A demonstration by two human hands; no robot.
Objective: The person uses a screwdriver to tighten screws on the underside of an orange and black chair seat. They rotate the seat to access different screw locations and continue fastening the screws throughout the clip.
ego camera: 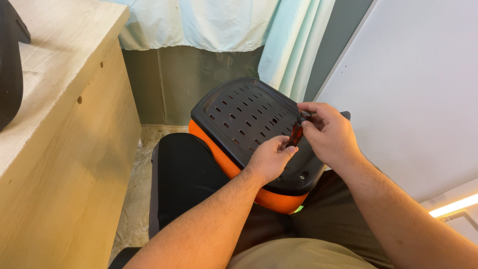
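Observation:
A black plastic chair part [244, 117] with rows of slots rests on my lap, with an orange mesh cushion [276, 199] under it. My left hand [270, 159] lies on the panel's near right area, fingers curled around the lower end of a dark red screwdriver handle [296, 134]. My right hand [328, 132] pinches the top of the same screwdriver just above the panel. The tool's tip is hidden by my fingers. A screw hole [302, 175] shows near the panel's lower edge.
A light wooden cabinet [69, 149] stands to the left with a black object [10, 65] on top. Pale green curtains [224, 25] hang behind. A white panel [413, 89] fills the right. A black seat [184, 174] lies below the panel.

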